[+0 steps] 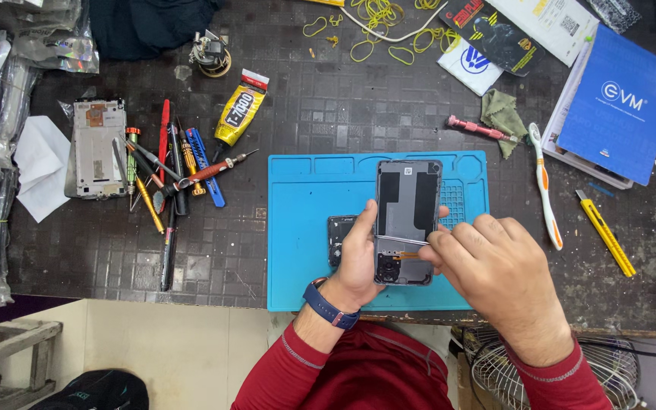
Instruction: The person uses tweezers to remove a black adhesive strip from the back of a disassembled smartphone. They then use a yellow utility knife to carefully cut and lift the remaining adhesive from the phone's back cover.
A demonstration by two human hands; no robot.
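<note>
My left hand grips an opened smartphone by its left edge, back side up with the grey inner panel showing, over a blue repair mat. My right hand pinches thin metal tweezers whose tips lie across the phone's lower part, near the camera module. A small dark part lies on the mat just left of the phone, partly hidden by my left hand.
Screwdrivers and pens lie beside a phone frame at left. A yellow glue tube sits above them. At right are a toothbrush, a yellow cutter, a blue box. Yellow rubber bands lie at the back.
</note>
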